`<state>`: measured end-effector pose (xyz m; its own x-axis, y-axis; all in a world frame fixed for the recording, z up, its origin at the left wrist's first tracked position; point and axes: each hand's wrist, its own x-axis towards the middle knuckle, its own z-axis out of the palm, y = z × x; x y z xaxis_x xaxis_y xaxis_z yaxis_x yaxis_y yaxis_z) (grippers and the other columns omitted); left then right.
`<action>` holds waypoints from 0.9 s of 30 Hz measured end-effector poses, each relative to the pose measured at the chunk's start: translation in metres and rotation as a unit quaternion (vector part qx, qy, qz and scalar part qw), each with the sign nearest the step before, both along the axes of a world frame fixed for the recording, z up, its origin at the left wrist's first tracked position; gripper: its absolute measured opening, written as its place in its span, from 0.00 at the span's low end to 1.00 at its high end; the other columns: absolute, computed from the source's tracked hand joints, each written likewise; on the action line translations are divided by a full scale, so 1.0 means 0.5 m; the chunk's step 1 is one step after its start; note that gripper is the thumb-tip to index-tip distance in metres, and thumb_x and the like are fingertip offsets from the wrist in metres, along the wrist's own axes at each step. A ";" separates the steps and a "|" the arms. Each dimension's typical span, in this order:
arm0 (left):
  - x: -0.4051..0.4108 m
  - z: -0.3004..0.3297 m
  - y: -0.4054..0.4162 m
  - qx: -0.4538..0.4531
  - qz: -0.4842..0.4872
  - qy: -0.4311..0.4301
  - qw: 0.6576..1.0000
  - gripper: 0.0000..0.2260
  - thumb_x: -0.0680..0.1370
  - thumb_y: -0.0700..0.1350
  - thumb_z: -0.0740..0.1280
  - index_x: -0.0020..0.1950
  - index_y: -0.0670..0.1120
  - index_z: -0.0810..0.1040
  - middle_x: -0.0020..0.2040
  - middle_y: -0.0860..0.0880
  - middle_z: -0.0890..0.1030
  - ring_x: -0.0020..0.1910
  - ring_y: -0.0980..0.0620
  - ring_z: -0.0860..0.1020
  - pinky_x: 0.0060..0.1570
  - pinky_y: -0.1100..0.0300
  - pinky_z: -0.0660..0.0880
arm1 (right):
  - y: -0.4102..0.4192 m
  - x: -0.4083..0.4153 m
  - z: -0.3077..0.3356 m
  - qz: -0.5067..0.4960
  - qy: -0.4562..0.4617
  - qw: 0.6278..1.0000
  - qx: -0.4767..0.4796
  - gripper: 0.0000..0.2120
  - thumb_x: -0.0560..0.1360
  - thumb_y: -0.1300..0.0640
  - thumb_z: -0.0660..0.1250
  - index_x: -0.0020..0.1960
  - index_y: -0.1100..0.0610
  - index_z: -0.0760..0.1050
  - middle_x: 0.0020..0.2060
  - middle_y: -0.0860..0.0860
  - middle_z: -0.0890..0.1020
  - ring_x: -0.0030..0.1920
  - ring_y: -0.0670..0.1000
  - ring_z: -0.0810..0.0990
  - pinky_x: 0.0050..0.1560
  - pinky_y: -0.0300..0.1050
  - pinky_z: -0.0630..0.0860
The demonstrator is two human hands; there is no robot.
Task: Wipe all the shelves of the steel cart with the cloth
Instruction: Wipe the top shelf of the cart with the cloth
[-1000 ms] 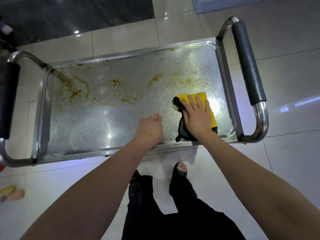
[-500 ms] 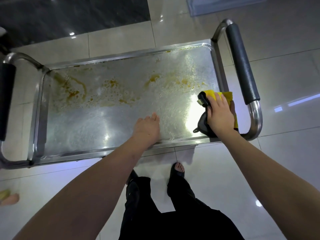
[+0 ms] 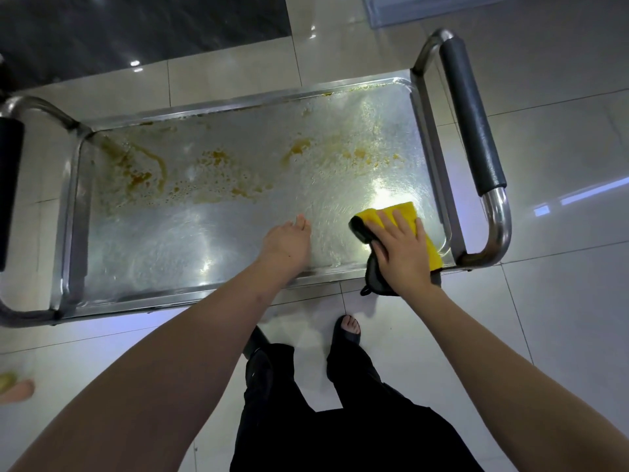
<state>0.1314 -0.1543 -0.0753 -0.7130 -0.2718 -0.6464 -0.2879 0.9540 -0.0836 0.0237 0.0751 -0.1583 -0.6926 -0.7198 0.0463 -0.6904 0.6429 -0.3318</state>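
1. Step in hand — wiping the top shelf (image 3: 238, 240) of the steel cart (image 3: 473, 131). The right hand (image 3: 398, 247) presses the yellow cloth (image 3: 408, 216) flat, fingers spread, at the shelf's 4 o'clock corner.
2. The left hand (image 3: 286, 240) rests relaxed on the near rim.
3. Next, probably — sweep toward the orange stains (image 3: 143, 172) at 10 o'clock.

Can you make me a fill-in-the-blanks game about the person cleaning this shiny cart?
1. The right hand presses a cloth whose top side is ____.
2. The left hand rests on the top shelf holding ____.
3. The stains on the shelf look ____.
4. The cart handle has a grip coloured ____.

Missing words: yellow; nothing; orange-brown; dark grey
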 end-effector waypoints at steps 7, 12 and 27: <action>0.017 0.003 -0.029 0.036 0.014 0.043 0.998 0.30 0.77 0.37 0.64 0.79 0.45 0.60 0.78 0.46 0.66 0.67 0.44 0.74 0.57 0.53 0.71 | 0.011 -0.008 -0.001 0.094 0.001 0.995 -0.013 0.19 0.85 0.47 0.57 0.74 0.45 0.75 0.77 0.45 0.72 0.80 0.55 0.65 0.81 0.62 0.52; 0.077 0.010 -0.030 0.083 0.128 0.202 0.968 0.19 0.73 0.34 0.63 0.62 0.47 0.76 0.57 0.44 0.80 0.55 0.39 0.78 0.49 0.52 0.73 | 0.066 -0.043 0.002 0.008 -0.002 1.000 0.026 0.18 0.86 0.50 0.60 0.75 0.45 0.73 0.79 0.47 0.69 0.82 0.56 0.59 0.80 0.66 0.51; 0.314 -0.017 0.031 0.030 0.303 0.223 0.926 0.18 0.74 0.35 0.62 0.60 0.49 0.80 0.59 0.51 0.77 0.50 0.43 0.80 0.46 0.52 0.77 | 0.015 0.008 -0.008 -0.051 0.020 0.998 0.026 0.19 0.83 0.45 0.59 0.73 0.46 0.74 0.79 0.49 0.69 0.81 0.59 0.62 0.76 0.70 0.56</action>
